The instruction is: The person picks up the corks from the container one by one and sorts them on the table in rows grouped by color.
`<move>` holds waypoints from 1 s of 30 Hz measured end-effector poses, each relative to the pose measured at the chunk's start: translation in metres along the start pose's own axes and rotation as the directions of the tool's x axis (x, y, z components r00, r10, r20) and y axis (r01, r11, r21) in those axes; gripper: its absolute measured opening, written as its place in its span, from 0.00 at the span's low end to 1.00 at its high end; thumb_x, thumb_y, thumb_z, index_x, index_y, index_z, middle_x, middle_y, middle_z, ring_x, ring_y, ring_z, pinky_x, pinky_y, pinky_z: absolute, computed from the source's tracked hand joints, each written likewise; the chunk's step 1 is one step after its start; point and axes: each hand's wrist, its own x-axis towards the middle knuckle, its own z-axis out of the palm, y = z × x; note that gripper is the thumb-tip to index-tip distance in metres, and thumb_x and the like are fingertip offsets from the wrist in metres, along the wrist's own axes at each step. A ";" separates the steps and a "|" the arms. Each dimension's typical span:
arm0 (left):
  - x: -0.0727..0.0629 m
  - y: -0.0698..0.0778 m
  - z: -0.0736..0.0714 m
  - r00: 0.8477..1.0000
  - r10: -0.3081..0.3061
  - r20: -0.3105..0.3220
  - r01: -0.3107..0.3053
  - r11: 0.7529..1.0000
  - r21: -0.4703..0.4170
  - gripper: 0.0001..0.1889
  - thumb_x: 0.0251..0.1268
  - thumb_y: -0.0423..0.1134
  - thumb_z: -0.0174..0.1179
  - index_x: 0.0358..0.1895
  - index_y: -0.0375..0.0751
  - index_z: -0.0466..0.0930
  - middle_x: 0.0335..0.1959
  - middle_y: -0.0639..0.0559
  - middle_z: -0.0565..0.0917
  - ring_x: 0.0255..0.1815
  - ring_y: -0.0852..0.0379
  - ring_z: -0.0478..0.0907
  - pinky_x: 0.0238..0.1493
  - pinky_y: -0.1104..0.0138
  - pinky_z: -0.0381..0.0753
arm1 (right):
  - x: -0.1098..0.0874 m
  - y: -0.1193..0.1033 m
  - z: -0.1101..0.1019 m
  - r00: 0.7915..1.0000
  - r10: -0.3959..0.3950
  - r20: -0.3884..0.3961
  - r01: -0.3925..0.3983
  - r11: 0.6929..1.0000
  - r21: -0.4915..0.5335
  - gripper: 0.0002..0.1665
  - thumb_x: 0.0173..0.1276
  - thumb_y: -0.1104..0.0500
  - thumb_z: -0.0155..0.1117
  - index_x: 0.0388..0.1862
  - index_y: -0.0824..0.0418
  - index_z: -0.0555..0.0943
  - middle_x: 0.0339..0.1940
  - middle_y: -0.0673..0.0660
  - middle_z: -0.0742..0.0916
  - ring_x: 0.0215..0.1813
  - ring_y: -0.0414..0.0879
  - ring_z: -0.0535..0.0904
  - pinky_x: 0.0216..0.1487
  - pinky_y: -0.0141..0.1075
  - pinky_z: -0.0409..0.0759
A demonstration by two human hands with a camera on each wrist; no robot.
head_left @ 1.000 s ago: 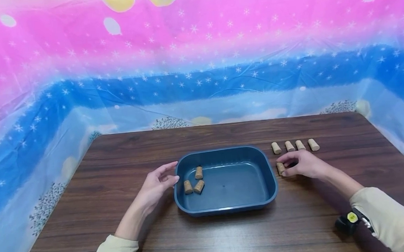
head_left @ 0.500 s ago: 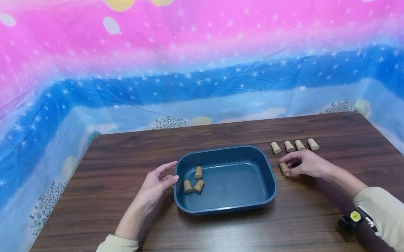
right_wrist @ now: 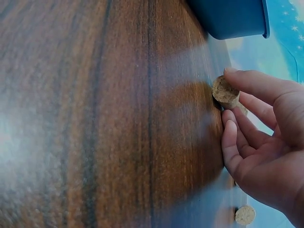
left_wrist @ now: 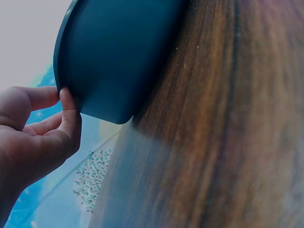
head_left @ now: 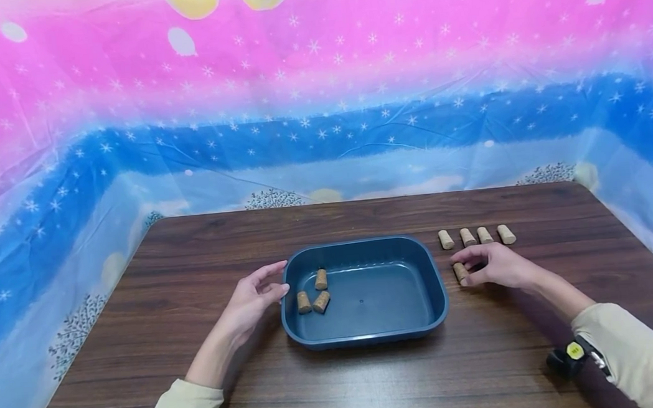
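Head view: tabletop (head_left: 371,376) separates right hand (head_left: 499,267) from tray rim (head_left: 444,289).

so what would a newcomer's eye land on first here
Probably the pink and blue backdrop behind the table. Next, the blue tray, three corks at its left end, the left hand touching its rim. To its right, the right hand holds a cork, near a row of four.

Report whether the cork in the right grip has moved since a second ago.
Yes, the cork has shifted slightly rightward, away from the blue tray.
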 end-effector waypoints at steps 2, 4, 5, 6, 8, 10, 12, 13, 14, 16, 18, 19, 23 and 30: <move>0.000 0.000 0.000 1.000 0.000 0.001 0.000 1.000 -0.002 0.25 0.71 0.32 0.56 0.69 0.38 0.65 0.59 0.38 0.75 0.49 0.47 0.79 0.63 0.49 0.66 | -0.001 0.000 0.000 1.000 0.000 -0.004 0.000 1.000 -0.003 0.31 0.57 0.58 0.74 0.58 0.68 0.78 0.52 0.61 0.83 0.54 0.56 0.76 0.48 0.43 0.75; 0.000 0.000 0.001 1.000 0.000 0.001 0.000 1.000 -0.001 0.25 0.71 0.32 0.56 0.69 0.38 0.65 0.59 0.38 0.75 0.49 0.47 0.79 0.63 0.49 0.66 | -0.002 -0.001 -0.001 1.000 0.006 -0.011 -0.006 1.000 -0.010 0.31 0.57 0.57 0.74 0.58 0.68 0.78 0.51 0.61 0.83 0.54 0.56 0.77 0.48 0.42 0.75; 0.001 0.000 0.001 1.000 0.001 0.001 -0.001 1.000 0.001 0.25 0.71 0.32 0.56 0.69 0.38 0.66 0.59 0.38 0.75 0.49 0.48 0.79 0.63 0.49 0.66 | -0.003 -0.001 -0.001 1.000 0.010 -0.015 -0.010 1.000 -0.010 0.31 0.57 0.57 0.74 0.57 0.68 0.78 0.51 0.60 0.84 0.54 0.56 0.77 0.48 0.42 0.75; 0.001 0.000 0.001 1.000 0.001 0.001 -0.001 1.000 0.003 0.25 0.71 0.32 0.55 0.69 0.38 0.66 0.59 0.38 0.75 0.49 0.48 0.79 0.63 0.49 0.66 | -0.004 -0.001 -0.002 1.000 0.015 -0.018 -0.015 1.000 -0.010 0.31 0.57 0.57 0.74 0.57 0.67 0.78 0.50 0.60 0.84 0.54 0.56 0.77 0.48 0.42 0.75; 0.001 0.000 0.001 1.000 0.003 0.003 -0.003 1.000 0.005 0.25 0.71 0.32 0.55 0.69 0.38 0.65 0.59 0.38 0.75 0.49 0.48 0.79 0.62 0.50 0.67 | -0.006 -0.003 -0.003 1.000 0.019 -0.024 -0.019 1.000 -0.012 0.31 0.57 0.57 0.75 0.58 0.67 0.78 0.51 0.61 0.83 0.55 0.57 0.77 0.49 0.43 0.76; 0.001 0.000 0.001 1.000 0.003 0.003 -0.003 1.000 0.006 0.25 0.71 0.32 0.55 0.69 0.38 0.65 0.59 0.38 0.75 0.49 0.48 0.79 0.62 0.51 0.68 | -0.008 -0.005 -0.004 0.999 0.025 -0.031 -0.025 1.000 -0.015 0.31 0.58 0.56 0.74 0.59 0.67 0.77 0.53 0.63 0.83 0.57 0.59 0.76 0.51 0.46 0.76; 0.001 0.000 0.001 1.000 0.004 0.002 -0.004 1.000 0.008 0.25 0.71 0.32 0.55 0.69 0.38 0.65 0.59 0.38 0.75 0.49 0.48 0.79 0.61 0.51 0.68 | -0.010 -0.010 -0.005 0.999 0.025 -0.045 -0.026 0.999 -0.023 0.31 0.60 0.55 0.72 0.61 0.66 0.76 0.56 0.65 0.81 0.59 0.61 0.74 0.53 0.50 0.75; 0.001 0.000 0.000 1.000 0.005 0.002 -0.005 1.000 0.009 0.25 0.71 0.33 0.55 0.69 0.38 0.65 0.59 0.38 0.75 0.49 0.48 0.79 0.61 0.51 0.68 | -0.011 -0.013 -0.006 0.998 0.023 -0.055 -0.024 0.999 -0.030 0.31 0.62 0.54 0.70 0.62 0.66 0.75 0.57 0.65 0.80 0.60 0.62 0.73 0.53 0.50 0.75; 0.001 0.000 0.000 1.000 0.005 0.002 -0.005 1.000 0.010 0.25 0.71 0.33 0.55 0.69 0.38 0.65 0.59 0.38 0.75 0.49 0.48 0.79 0.61 0.51 0.68 | -0.011 -0.016 -0.006 0.997 0.022 -0.068 -0.024 0.999 -0.036 0.31 0.64 0.54 0.69 0.62 0.65 0.75 0.59 0.66 0.79 0.61 0.62 0.73 0.53 0.51 0.75; 0.000 0.001 0.000 1.000 0.005 0.000 -0.005 1.000 0.013 0.25 0.71 0.32 0.55 0.69 0.38 0.65 0.58 0.38 0.76 0.49 0.48 0.79 0.62 0.51 0.68 | -0.011 -0.023 -0.005 0.995 0.019 -0.099 -0.023 0.999 -0.043 0.30 0.66 0.53 0.67 0.63 0.65 0.74 0.59 0.65 0.79 0.61 0.61 0.73 0.52 0.49 0.75; 0.000 0.001 0.000 1.000 0.003 -0.001 -0.003 1.000 0.014 0.25 0.71 0.32 0.55 0.69 0.38 0.65 0.59 0.38 0.76 0.49 0.49 0.79 0.62 0.51 0.68 | -0.011 -0.031 -0.004 0.992 0.005 -0.128 -0.012 0.998 -0.054 0.29 0.68 0.53 0.65 0.63 0.66 0.74 0.59 0.65 0.79 0.60 0.59 0.74 0.51 0.47 0.76; 0.000 0.001 0.000 1.000 0.003 0.000 -0.003 1.000 0.013 0.25 0.71 0.32 0.55 0.69 0.38 0.65 0.58 0.38 0.76 0.49 0.49 0.79 0.62 0.51 0.67 | -0.011 -0.035 -0.003 0.990 -0.007 -0.139 -0.001 0.998 -0.057 0.29 0.68 0.53 0.65 0.63 0.67 0.74 0.59 0.66 0.79 0.59 0.59 0.74 0.50 0.45 0.76; 0.000 0.001 0.001 1.000 0.001 -0.002 -0.001 1.000 0.011 0.25 0.71 0.32 0.55 0.69 0.38 0.65 0.58 0.38 0.76 0.48 0.49 0.79 0.62 0.51 0.67 | -0.012 -0.053 0.003 0.986 -0.032 -0.166 0.021 0.998 -0.066 0.28 0.69 0.54 0.64 0.63 0.68 0.74 0.58 0.66 0.80 0.59 0.60 0.75 0.47 0.43 0.78; 0.000 0.001 0.001 1.000 -0.001 -0.001 0.001 1.000 0.013 0.25 0.71 0.32 0.55 0.69 0.38 0.65 0.58 0.38 0.75 0.49 0.49 0.79 0.62 0.51 0.68 | -0.011 -0.082 0.019 0.984 -0.087 -0.154 0.079 0.995 -0.058 0.25 0.68 0.57 0.64 0.62 0.67 0.75 0.57 0.64 0.81 0.56 0.58 0.77 0.47 0.46 0.77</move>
